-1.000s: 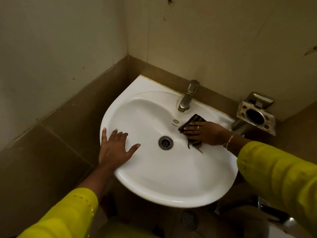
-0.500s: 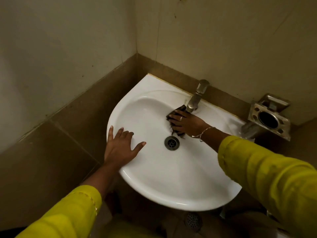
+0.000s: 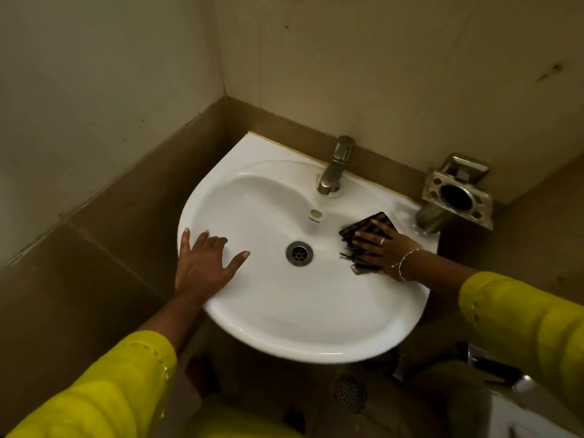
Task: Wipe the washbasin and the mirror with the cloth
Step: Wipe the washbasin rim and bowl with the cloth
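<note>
We see the left hand (image 3: 202,263) lying flat on the left rim of the white washbasin (image 3: 284,327). Its fingers are straight and spread wide, and the thumb points toward the drain (image 3: 299,253). The right hand (image 3: 384,248) presses the dark cloth (image 3: 373,224) on the right inner wall of the basin, with its fingers straight and a little apart. The cloth sticks out beyond these fingertips, between them and the drain. The tap (image 3: 335,169) stands further beyond them.

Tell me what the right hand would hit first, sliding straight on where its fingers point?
Probably the tap: the right hand, pressing the cloth flat, points across the washbasin toward its base, though depth is unclear.
</note>
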The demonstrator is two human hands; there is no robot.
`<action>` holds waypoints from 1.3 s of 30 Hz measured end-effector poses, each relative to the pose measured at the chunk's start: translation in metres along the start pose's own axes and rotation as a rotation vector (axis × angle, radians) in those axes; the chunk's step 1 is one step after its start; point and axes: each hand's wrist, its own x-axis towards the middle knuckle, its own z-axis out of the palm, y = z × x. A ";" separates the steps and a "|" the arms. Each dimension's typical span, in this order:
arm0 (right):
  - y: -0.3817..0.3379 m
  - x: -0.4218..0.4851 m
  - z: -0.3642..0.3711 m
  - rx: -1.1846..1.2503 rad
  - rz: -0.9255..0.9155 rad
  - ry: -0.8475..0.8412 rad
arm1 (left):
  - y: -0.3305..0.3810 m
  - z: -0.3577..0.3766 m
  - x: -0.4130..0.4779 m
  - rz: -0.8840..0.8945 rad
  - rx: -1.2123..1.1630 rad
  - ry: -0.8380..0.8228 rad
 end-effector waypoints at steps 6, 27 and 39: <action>-0.025 -0.021 -0.030 0.309 0.144 -0.532 | 0.000 0.001 -0.001 0.000 -0.054 0.038; -0.056 0.026 -0.208 1.317 -0.218 -0.515 | 0.001 -0.007 -0.005 -0.069 -0.505 0.229; -0.111 0.166 -0.174 1.515 -0.093 0.089 | 0.002 -0.013 -0.008 -0.151 -0.740 0.282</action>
